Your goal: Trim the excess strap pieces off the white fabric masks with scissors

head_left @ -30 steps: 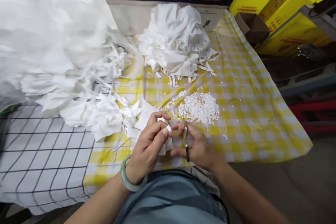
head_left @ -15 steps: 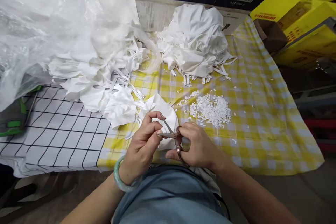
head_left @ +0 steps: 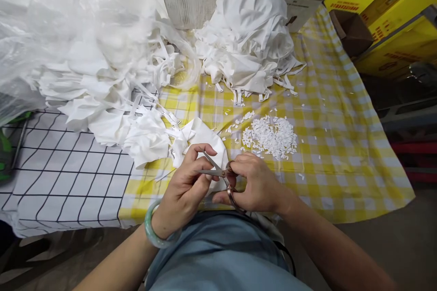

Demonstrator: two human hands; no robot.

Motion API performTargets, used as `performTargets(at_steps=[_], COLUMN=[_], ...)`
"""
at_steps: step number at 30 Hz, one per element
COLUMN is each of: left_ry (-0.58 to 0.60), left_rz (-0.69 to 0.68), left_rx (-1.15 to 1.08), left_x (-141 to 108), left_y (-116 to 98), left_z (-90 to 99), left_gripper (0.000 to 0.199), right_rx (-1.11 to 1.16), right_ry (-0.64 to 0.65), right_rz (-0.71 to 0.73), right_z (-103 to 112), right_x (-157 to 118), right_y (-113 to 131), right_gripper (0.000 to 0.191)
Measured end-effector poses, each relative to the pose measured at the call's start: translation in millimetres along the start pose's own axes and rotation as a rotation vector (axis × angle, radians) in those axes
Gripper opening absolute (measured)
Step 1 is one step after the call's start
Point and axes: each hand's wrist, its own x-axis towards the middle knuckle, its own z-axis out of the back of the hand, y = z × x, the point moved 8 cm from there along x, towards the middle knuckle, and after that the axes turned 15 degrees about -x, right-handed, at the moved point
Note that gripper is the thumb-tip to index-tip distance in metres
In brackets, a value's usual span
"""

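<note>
My right hand (head_left: 257, 186) grips a pair of small scissors (head_left: 223, 173) by their bronze-coloured loops. The blades stand apart and point left, into the fingers of my left hand (head_left: 186, 191). My left hand is closed in a pinch around the blade tips, at a white cloth piece (head_left: 206, 134) with thin straps that lies just behind both hands; the exact spot pinched is partly hidden by the fingers. Crumpled white cloth pieces (head_left: 146, 134) lie to the left of it. Beyond my right hand is a heap of small white clippings (head_left: 271, 136).
A large pile of white strapped cloth (head_left: 246, 36) rests against a cardboard box (head_left: 187, 0). Clear plastic sheeting (head_left: 78, 9) covers more cloth at left. Yellow boxes (head_left: 392, 36) stand at far right. Yellow checked (head_left: 334, 159) and white gridded (head_left: 78, 173) cloths cover the table.
The view has tipped down and shifted a little, so the piles sit higher and further left. The scissor blades reach slightly further between my left fingers. Both hands keep their holds.
</note>
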Motion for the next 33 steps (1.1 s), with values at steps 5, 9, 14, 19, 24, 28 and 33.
performTargets(at_steps=[5, 9, 14, 19, 24, 28, 33], left_ry=[-0.013, -0.024, -0.030, -0.055, -0.119, -0.122, -0.076], left_rz=[0.022, 0.036, 0.088, 0.110, 0.197, 0.247, 0.263], left_rx=[-0.004, -0.026, -0.031, -0.038, -0.085, -0.147, -0.244], left_x=[2.4, 2.7, 1.6, 3.7, 1.4, -2.2, -4.3], left_y=[2.9, 4.9, 10.3, 14.7, 23.8, 27.0, 23.3], left_z=[0.7, 1.6, 3.1, 5.4, 13.4, 15.0, 11.3], left_gripper=[0.024, 0.024, 0.026, 0.030, 0.030, 0.031, 0.032], right_rx=[0.007, 0.055, 0.072, 0.219, 0.431, 0.396, 0.156], right_ry=[0.003, 0.009, 0.025, 0.061, -0.066, -0.096, -0.006], right_rz=[0.011, 0.011, -0.025, -0.187, -0.371, -0.269, -0.019], right_z=[-0.4, -4.3, -11.0, -17.0, -10.9, -3.0, -2.4], right_x=[-0.4, -1.3, -2.4, -4.3, -6.8, -2.8, 1.2], right_y=[-1.7, -4.3, -10.1, -25.4, -45.3, -38.2, -10.2], right_gripper=[0.049, 0.049, 0.049, 0.054, 0.051, 0.054, 0.050])
